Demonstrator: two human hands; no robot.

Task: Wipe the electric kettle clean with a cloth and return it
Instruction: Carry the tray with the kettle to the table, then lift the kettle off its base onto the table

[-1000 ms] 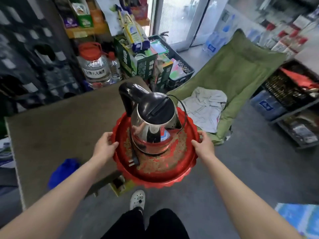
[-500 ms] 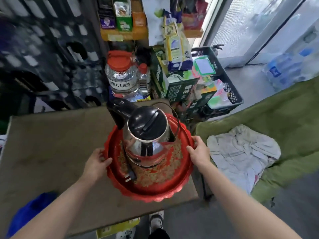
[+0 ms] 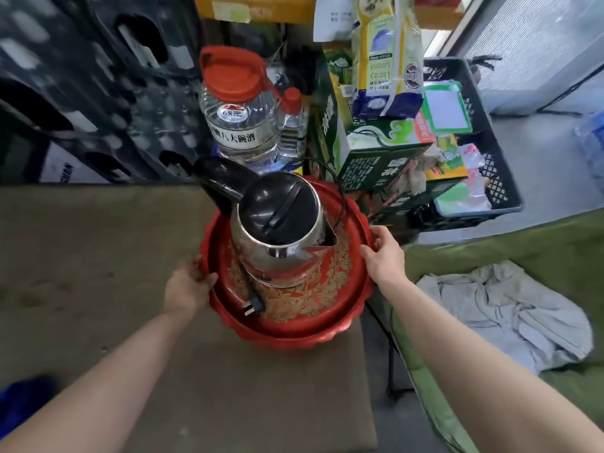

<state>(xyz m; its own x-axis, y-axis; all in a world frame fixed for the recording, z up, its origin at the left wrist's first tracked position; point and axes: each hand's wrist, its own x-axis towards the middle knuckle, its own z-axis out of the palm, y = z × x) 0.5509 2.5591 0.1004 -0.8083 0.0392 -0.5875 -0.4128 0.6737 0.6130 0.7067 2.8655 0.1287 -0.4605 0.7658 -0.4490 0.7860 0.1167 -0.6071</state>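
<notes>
gripping the red tray (image 3: 294, 331) by its rim, the left hand (image 3: 186, 286) curls its fingers over the 9 o'clock edge and the right hand (image 3: 385, 256) closes on the 3 o'clock edge. tray sits on the brown table (image 3: 98, 256). the kettle (image 3: 277, 230) stands upright at tray centre, plug (image 3: 253, 305) at 6 o'clock. a grey cloth (image 3: 510, 308) lies well apart at 3 o'clock. a bottle (image 3: 240, 106) stands beyond at 12.
</notes>
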